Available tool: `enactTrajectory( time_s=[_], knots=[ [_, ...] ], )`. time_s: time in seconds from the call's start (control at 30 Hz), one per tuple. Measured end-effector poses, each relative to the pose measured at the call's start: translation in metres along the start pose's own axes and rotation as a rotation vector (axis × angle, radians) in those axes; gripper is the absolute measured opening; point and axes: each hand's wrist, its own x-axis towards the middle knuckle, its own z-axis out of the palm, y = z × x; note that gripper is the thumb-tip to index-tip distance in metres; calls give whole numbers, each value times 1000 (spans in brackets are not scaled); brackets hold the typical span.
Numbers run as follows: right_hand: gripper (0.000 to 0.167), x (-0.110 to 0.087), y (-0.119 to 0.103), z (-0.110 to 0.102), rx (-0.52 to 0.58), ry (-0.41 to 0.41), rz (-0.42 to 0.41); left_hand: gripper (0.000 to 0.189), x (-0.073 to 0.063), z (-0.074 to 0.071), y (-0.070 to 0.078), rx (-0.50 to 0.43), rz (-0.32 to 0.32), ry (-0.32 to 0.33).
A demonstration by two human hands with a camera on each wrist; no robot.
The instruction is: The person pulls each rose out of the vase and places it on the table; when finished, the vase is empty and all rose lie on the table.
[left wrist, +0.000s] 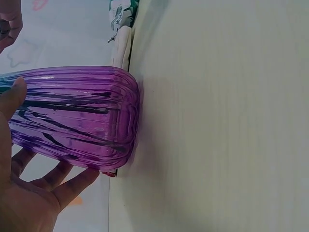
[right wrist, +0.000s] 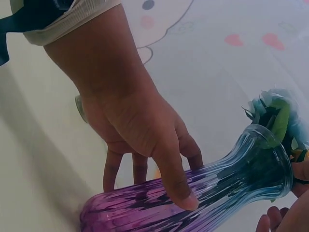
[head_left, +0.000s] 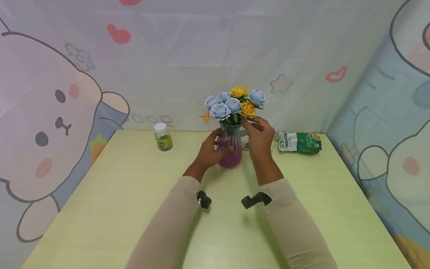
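Note:
A ribbed glass vase point(head_left: 230, 149), purple below and clear bluish above, stands upright on the table. Its mouth holds several pale blue roses point(head_left: 220, 111) and two yellow roses point(head_left: 248, 110) with green leaves. My left hand point(head_left: 209, 151) grips the vase from the left, thumb across the front and fingers spread along the other side, as the left wrist view of the vase point(left wrist: 77, 116) shows. At the rim, my right hand point(head_left: 261, 137) pinches the stem just under the lower yellow rose; its fingertips are partly hidden. Stems show dark through the glass.
A small jar point(head_left: 163, 137) with a white lid and green label stands at the back left. Toward the back right lies a green and white packet point(head_left: 299, 142). Behind the vase is a pale, partly hidden object point(head_left: 246, 144). A printed cloth point(head_left: 188, 56) hangs behind the table.

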Motion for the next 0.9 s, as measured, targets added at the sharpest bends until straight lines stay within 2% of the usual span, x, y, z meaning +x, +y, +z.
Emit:
enactTrajectory(
  time_s=[0.2,0.4,0.63,0.9],
  knots=[
    [30,3,-1,6,64,6,23,83,0,-2,0,1,-4,-14],
    [28,6,-2,12,42,38,8,85,0,-4,0,12,-6,-36],
    [24,8,-4,19,1,77,15,87,1,-3,1,44,-58,-60],
    [23,8,-4,19,20,82,27,88,1,-3,4,37,-85,-66]
  ],
)
